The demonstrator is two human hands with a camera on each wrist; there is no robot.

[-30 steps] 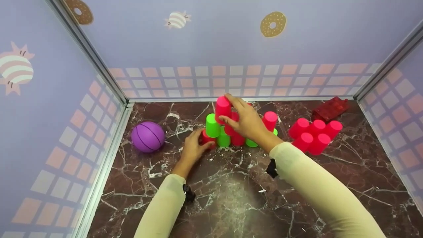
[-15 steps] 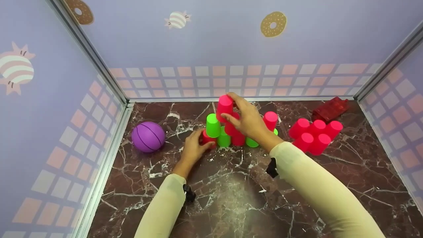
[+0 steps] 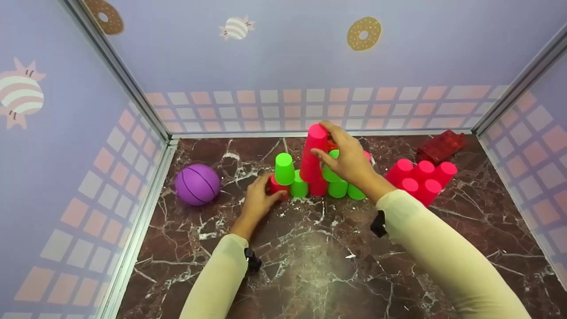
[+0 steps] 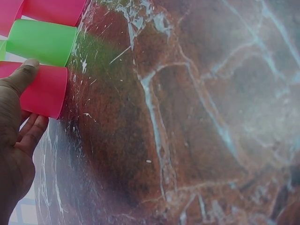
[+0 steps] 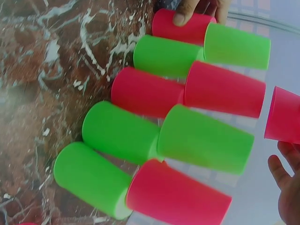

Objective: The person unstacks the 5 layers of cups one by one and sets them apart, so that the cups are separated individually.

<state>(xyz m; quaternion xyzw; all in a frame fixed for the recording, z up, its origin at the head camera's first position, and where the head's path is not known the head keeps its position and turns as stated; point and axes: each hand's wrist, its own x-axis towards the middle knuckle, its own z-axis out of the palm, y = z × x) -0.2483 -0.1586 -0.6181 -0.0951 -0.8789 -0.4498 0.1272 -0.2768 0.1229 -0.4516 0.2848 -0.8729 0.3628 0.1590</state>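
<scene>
Upturned cups [image 3: 310, 172], insides unclear

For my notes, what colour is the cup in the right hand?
That cup is pinkish red, clearest in the head view.

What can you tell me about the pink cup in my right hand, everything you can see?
The pink cup is plain, smooth and bright, and looks like plastic. It tapers and is held upside down, closed narrow end up, rim down. Your right hand grips it between thumb and fingers, above the two-row cup stack. The right wrist view shows a gap below its rim, so apparently only the hand touches it. That view cuts off its closed end; its inside is hidden.
</scene>
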